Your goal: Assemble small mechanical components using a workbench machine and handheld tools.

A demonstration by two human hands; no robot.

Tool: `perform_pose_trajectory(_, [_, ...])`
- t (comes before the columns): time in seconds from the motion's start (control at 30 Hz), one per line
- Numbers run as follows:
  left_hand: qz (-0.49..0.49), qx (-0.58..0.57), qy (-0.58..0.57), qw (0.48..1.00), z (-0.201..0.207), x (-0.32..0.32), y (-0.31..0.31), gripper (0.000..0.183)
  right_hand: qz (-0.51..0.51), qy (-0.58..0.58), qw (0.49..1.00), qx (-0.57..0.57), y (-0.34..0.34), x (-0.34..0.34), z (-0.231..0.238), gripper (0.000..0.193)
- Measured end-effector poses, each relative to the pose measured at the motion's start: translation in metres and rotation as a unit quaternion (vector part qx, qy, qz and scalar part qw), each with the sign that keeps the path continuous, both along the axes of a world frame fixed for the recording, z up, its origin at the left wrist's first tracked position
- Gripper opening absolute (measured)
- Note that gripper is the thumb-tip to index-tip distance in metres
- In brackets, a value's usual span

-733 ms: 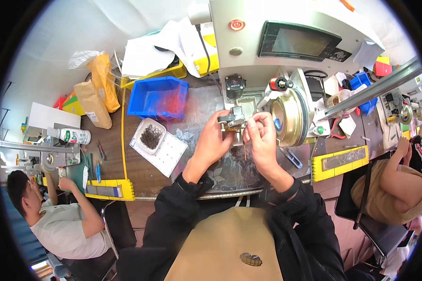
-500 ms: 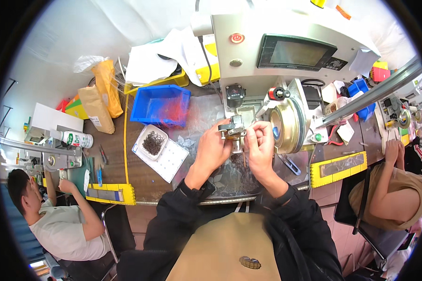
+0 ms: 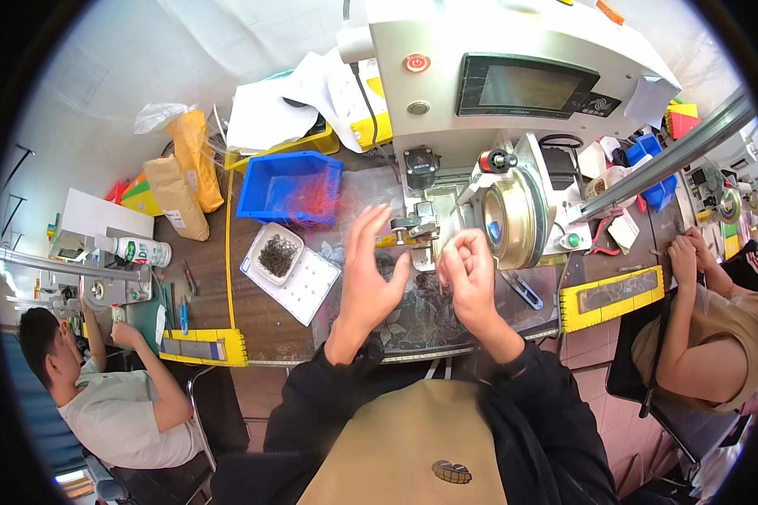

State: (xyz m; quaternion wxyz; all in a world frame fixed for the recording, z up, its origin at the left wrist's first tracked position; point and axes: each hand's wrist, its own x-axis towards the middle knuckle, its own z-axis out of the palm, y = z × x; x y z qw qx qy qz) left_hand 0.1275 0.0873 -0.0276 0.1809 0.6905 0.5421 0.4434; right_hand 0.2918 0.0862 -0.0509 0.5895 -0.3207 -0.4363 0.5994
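Note:
My left hand (image 3: pixel 369 278) is open, thumb and fingers spread apart, just left of a small metal clamp (image 3: pixel 416 225) on the bench machine. It holds nothing. My right hand (image 3: pixel 470 273) is closed in a pinch in front of the machine, right of the clamp. What its fingertips grip is too small to make out; a thin brownish strand seems to hang beside them. Close by on the right stands a large gold-coloured spool (image 3: pixel 507 217). Dark scraps (image 3: pixel 421 284) lie on the bench between my hands.
A white dish (image 3: pixel 280 255) of dark wire loops stands on a white card. Behind it is a blue bin (image 3: pixel 265 187) with red strands. The machine's housing (image 3: pixel 429 84) rises at the back. A blue cutter (image 3: pixel 524 290) lies at right. Two people sit at either side.
My left hand has come off the clamp, moving left, and its fingers have spread. My right hand remains pinched, now slightly lower. The view has shifted a little.

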Motion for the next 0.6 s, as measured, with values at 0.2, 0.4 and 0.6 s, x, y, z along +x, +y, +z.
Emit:
perform_pose_trajectory(0.2, [-0.033,-0.019,-0.084,0.996,0.027,0.012,-0.035,0.023,0.076,-0.019,0.996,-0.032,-0.034,0.025,0.005,0.01])
perform_pose_trajectory(0.4, [-0.082,-0.067,-0.114,0.988,0.023,0.027,-0.039,0.013,0.077,0.008,0.995,-0.059,-0.033,0.02,0.003,0.012])
perform_pose_trajectory(0.6, [-0.073,-0.06,-0.106,0.99,0.02,0.031,-0.036,0.009,0.06,0.01,0.996,-0.06,-0.035,0.019,-0.003,0.011])
